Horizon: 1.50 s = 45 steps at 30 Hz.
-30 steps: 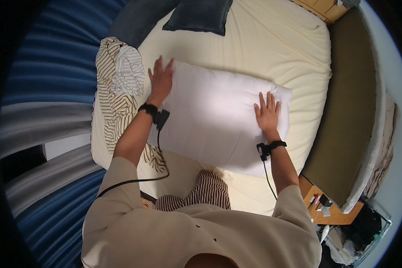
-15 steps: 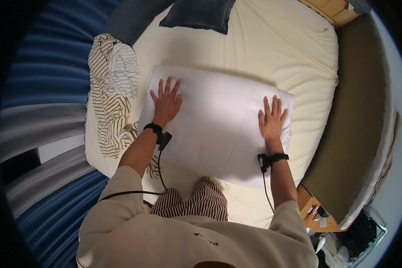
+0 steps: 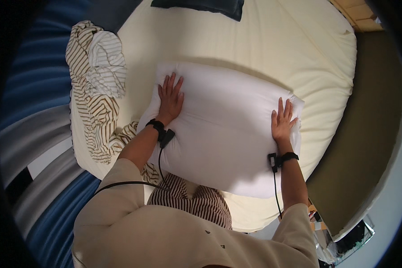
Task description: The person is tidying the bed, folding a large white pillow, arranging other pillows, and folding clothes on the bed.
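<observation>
A thick, pale lavender-white rectangle of bedding [image 3: 223,125], a folded quilt or large pillow by its look, lies on the cream bed sheet [image 3: 290,49] in front of me. My left hand [image 3: 169,98] rests on its upper left part, palm down with the fingers spread. On its right end lies my right hand [image 3: 283,123], also flat with fingers apart. Neither hand grips anything. Each wrist wears a black strap with a small cabled device.
Striped cloth [image 3: 100,116] and a white bundle [image 3: 107,60] lie crumpled at the bed's left. A dark pillow [image 3: 205,6] is at the far edge. Blue and grey curtains [image 3: 40,85] hang left. An olive panel [image 3: 366,107] stands along the right side.
The whole view has shifted, so the dark pillow sits nearer the top edge. My right hand and the bedding's right end appear farther right. Both palms stay on the bedding.
</observation>
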Motion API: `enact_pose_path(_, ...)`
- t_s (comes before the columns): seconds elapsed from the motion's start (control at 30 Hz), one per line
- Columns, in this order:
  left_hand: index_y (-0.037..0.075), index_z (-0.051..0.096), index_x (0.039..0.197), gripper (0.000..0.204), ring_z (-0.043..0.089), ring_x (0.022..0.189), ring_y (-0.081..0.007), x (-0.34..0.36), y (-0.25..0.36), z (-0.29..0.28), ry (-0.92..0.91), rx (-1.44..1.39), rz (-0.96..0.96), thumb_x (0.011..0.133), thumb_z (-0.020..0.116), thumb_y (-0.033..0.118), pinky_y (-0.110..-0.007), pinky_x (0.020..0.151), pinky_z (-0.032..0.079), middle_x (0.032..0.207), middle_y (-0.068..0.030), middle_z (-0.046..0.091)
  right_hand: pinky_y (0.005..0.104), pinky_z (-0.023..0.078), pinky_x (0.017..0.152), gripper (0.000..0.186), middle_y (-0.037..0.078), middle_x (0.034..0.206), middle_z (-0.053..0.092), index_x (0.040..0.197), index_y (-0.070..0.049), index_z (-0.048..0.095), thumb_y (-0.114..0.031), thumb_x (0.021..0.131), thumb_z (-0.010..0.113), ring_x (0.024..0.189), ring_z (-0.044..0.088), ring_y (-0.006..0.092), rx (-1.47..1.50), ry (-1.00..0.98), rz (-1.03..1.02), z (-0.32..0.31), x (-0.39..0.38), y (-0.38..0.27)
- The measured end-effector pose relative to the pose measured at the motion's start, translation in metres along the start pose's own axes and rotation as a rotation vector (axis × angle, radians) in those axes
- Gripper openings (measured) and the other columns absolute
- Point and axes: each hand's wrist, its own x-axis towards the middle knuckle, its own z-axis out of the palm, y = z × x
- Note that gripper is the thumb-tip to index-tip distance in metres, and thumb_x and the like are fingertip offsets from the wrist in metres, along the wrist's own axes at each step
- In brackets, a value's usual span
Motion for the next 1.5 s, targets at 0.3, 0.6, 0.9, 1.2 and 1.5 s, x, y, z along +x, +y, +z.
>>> enact_pose_path(0.3, 0.019, 0.033, 0.145, 0.058, 0.015, 0.141, -0.0379, 0.025, -0.029, 0.012, 0.019, -0.088, -0.004, 0.088, 0.046, 0.016, -0.066, 0.109, 0.007, 0.154, -0.0116, 0.019, 0.0694, 0.0, 0.106, 0.056, 0.009, 0.157, 0.017, 0.151, -0.027, 0.022, -0.039, 0.098, 0.035, 0.145, 0.01, 0.031, 0.039, -0.081, 0.032, 0.003, 0.033, -0.018)
enact_pose_path(0.6, 0.019, 0.032, 0.144, 0.061, 0.016, 0.141, -0.0372, 0.02, -0.025, 0.018, 0.082, -0.057, -0.007, 0.086, 0.048, 0.011, -0.065, 0.109, 0.008, 0.153, -0.0109, 0.021, 0.0701, 0.001, 0.106, 0.057, 0.01, 0.156, 0.017, 0.15, -0.026, 0.022, -0.04, 0.097, 0.035, 0.145, 0.012, 0.0306, -0.022, -0.065, 0.048, 0.007, 0.037, -0.015)
enact_pose_path(0.9, 0.016, 0.04, 0.143, 0.052, 0.017, 0.142, -0.0326, 0.01, -0.017, 0.001, 0.18, -0.196, 0.008, 0.091, 0.044, 0.017, -0.061, 0.111, 0.005, 0.153, -0.0098, 0.027, 0.0705, 0.004, 0.106, 0.056, 0.012, 0.155, 0.021, 0.149, -0.028, 0.026, -0.043, 0.097, 0.036, 0.144, 0.015, 0.031, 0.042, 0.054, 0.026, 0.007, 0.014, -0.006)
enact_pose_path(1.2, 0.012, 0.035, 0.145, 0.057, 0.022, 0.142, -0.0324, -0.049, -0.013, -0.1, -0.008, -0.371, 0.101, 0.093, 0.057, 0.021, -0.043, 0.114, 0.021, 0.153, -0.0155, 0.025, 0.0552, 0.014, 0.112, 0.069, 0.021, 0.152, 0.024, 0.147, -0.021, 0.032, -0.047, 0.089, 0.057, 0.142, 0.02, 0.0354, 0.14, 0.252, 0.007, -0.089, -0.111, -0.001)
enact_pose_path(1.5, 0.004, 0.019, 0.149, 0.074, 0.024, 0.14, -0.0341, -0.059, -0.023, -0.119, -0.138, -0.438, -0.338, 0.096, 0.044, 0.049, -0.039, 0.114, 0.02, 0.153, -0.0213, 0.022, 0.0388, 0.032, 0.109, 0.088, 0.026, 0.137, 0.043, 0.146, 0.0, 0.025, -0.044, 0.084, 0.068, 0.13, 0.04, 0.0327, 0.862, 0.025, 0.363, -0.063, -0.208, 0.037)
